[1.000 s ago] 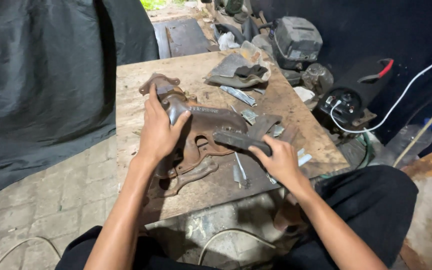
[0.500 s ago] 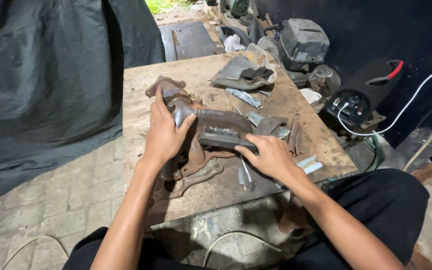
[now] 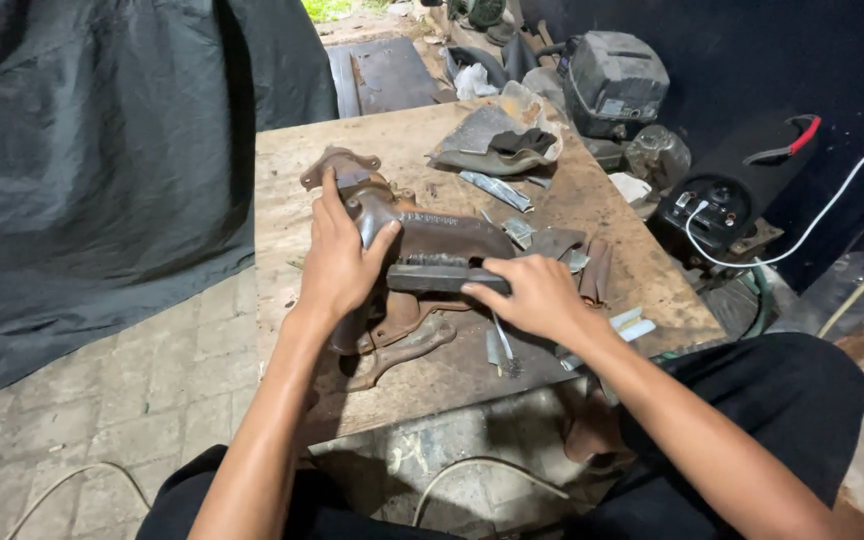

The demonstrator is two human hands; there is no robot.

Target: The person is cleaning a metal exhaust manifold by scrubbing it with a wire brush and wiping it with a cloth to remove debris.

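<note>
Left hand [image 3: 337, 262] wrapped over the rusty manifold [image 3: 422, 265], fingers [image 3: 330, 200] clamped on its upper pipe. Right hand [image 3: 535, 297] closed on a wire brush [image 3: 434, 277], bristles pressed against the manifold's middle. Manifold flat on the wooden tabletop [image 3: 282, 180], near its front edge. Beyond the manifold, a crumpled grey rag [image 3: 497, 140]; right of it, small metal scraps [image 3: 592, 268]. Left of the manifold, off the tabletop, a dark tarp [image 3: 82, 170].

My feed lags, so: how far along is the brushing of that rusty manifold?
Done: little shows, only the pipe's upper face looks greyer. In hand: the left hand steadies the manifold while the right hand presses a wire brush on its middle. Left: the flanges nearest the person look rust-brown.
</note>
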